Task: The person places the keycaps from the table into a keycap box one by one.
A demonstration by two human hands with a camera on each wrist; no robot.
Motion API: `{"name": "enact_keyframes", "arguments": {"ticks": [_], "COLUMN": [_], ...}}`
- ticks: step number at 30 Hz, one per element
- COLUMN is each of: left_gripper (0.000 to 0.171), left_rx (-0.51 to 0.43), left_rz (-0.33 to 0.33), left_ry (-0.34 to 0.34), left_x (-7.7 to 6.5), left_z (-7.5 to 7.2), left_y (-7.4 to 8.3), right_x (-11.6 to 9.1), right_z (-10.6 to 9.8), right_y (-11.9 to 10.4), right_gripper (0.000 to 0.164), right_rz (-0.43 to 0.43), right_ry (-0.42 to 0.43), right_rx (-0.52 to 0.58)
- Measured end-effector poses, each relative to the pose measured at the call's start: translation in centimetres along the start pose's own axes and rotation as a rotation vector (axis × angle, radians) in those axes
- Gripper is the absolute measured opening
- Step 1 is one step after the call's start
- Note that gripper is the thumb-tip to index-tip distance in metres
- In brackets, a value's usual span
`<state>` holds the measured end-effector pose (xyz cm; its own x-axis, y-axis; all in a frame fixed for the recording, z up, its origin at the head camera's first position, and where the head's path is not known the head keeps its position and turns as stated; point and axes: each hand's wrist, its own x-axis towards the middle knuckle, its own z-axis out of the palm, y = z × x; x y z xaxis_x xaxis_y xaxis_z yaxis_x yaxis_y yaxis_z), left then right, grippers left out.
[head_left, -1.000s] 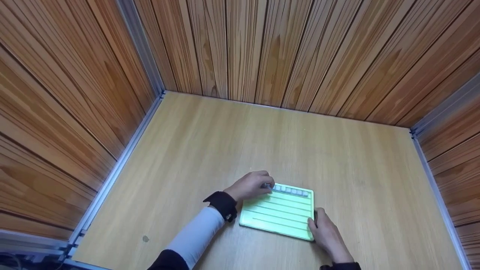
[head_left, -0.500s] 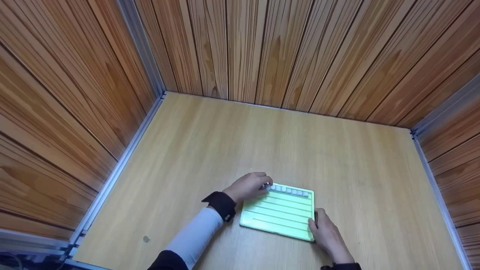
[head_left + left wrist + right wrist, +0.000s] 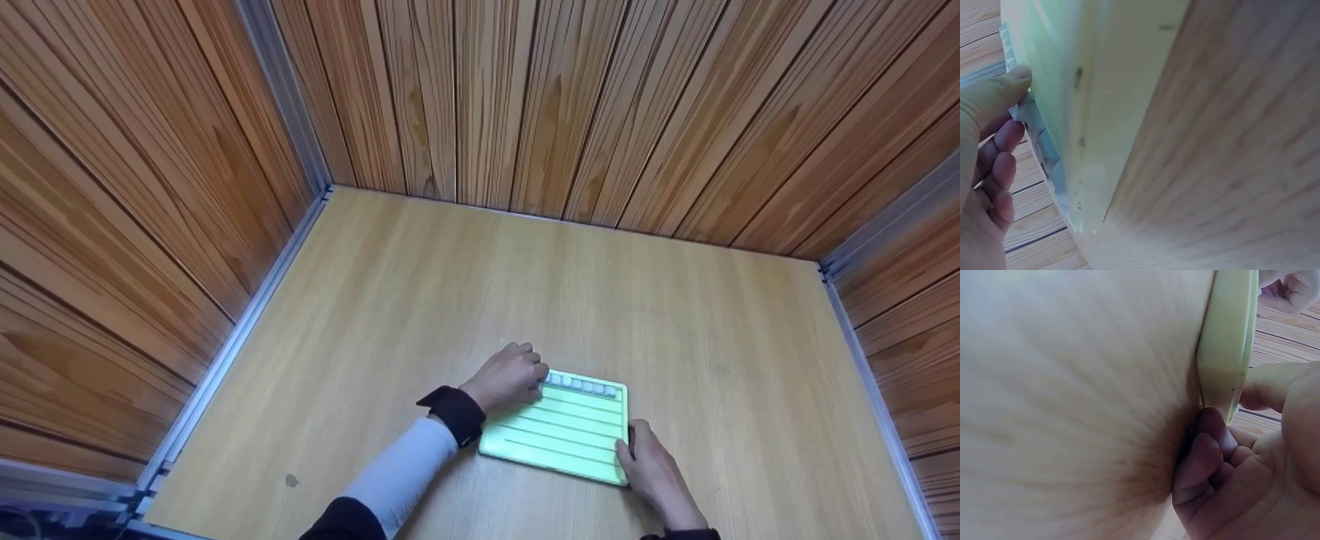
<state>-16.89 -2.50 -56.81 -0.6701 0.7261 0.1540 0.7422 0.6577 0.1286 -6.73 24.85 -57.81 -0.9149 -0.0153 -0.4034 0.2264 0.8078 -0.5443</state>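
A light green ridged tray (image 3: 562, 435) lies on the table, with a row of small pale blue-grey blocks (image 3: 585, 385) along its far edge. At the far left end of that row is my left hand (image 3: 508, 379). The left wrist view shows its thumb and forefinger pinching one small pale block (image 3: 1028, 111), while the other fingers are curled. More blocks lie on both sides of it in the row. My right hand (image 3: 651, 461) grips the tray's near right edge, thumb on top. In the right wrist view its curled fingers (image 3: 1202, 461) are against the tray's side at the tabletop.
Wooden plank walls (image 3: 487, 105) enclose the table (image 3: 450, 285) at the back and both sides. Metal rails (image 3: 225, 352) run along the table's edges. A small dark round spot (image 3: 292, 480) marks the surface at the front left.
My left hand has turned a little, and its wrist has shifted slightly right, with the fingers still at the row's left end. The right hand and tray have stayed in place.
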Motion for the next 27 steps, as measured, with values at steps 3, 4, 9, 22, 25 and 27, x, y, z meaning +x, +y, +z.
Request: {"name": "enact_keyframes", "arguments": {"ticks": [3,4,9,22,25,27], "left_gripper": [0.015,0.015,0.013,0.028,0.043,0.055], "left_rx": [-0.006,-0.005,0.026,-0.024,-0.113,-0.188], "left_rz": [0.001,0.002,0.012,-0.027,-0.132,-0.234], "left_ry": [0.007,0.011,0.034,0.094,0.089,0.071], "left_x": [0.0,0.0,0.1,-1.0,-2.0,-2.8], "left_z": [0.0,0.0,0.1,-0.5,-0.8,-1.0], "left_y": [0.0,-0.1,-0.4,-0.5,-0.4,-0.3], "right_x": [0.0,0.0,0.2,0.4,0.0,-0.3], "right_z": [0.1,0.0,-0.1,-0.4,-0.8,-1.3], "right_y": [0.0,0.0,-0.2,-0.1,0.0,0.1], "right_gripper": [0.043,0.042,0.043,0.048,0.050,0.051], "right_rz": [-0.009,-0.011,-0.010,0.004,-0.024,-0.035], "right_ry": [0.016,0.022,0.020,-0.028,-0.011,0.014], "right_rx": [-0.007,-0.007,-0.002,0.007,-0.004,-0.010]}}
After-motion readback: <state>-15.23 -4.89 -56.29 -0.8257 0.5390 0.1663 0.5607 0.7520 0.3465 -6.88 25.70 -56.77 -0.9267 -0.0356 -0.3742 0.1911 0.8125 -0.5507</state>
